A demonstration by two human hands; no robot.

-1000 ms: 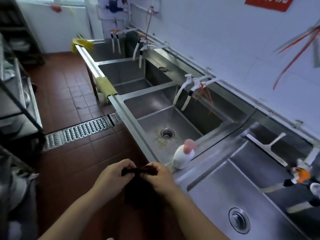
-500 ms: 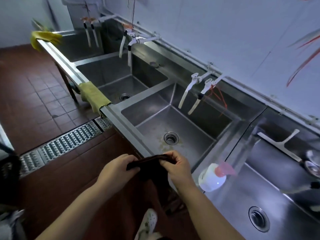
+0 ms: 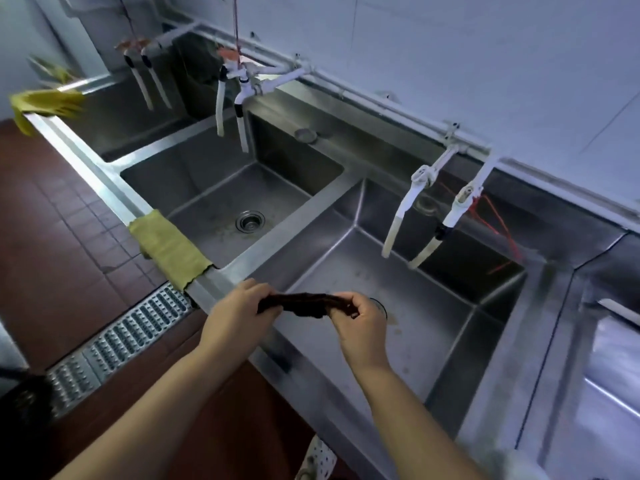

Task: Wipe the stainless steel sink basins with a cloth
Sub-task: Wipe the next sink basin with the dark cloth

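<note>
A dark brown cloth [image 3: 304, 304] is stretched between my two hands above the front rim of the stainless steel sink. My left hand [image 3: 239, 315] pinches its left end and my right hand [image 3: 360, 318] pinches its right end. Below my right hand lies the near basin [image 3: 433, 327], its drain mostly hidden behind that hand. A second basin [image 3: 221, 202] with a round drain [image 3: 250, 220] lies to the left, and a third basin [image 3: 138, 123] sits farther back.
A yellow-green cloth [image 3: 171, 249] drapes over the front rim between basins, and a yellow glove [image 3: 41, 103] hangs at the far left end. White taps [image 3: 422, 216] hang over the near basin, others [image 3: 230, 98] over the second. A metal floor grate [image 3: 114, 344] runs through red tiles.
The view has shifted left along the sinks, so the soap bottle is out of sight. My hands have lifted the dark cloth over the near basin's rim and pulled it taut.
</note>
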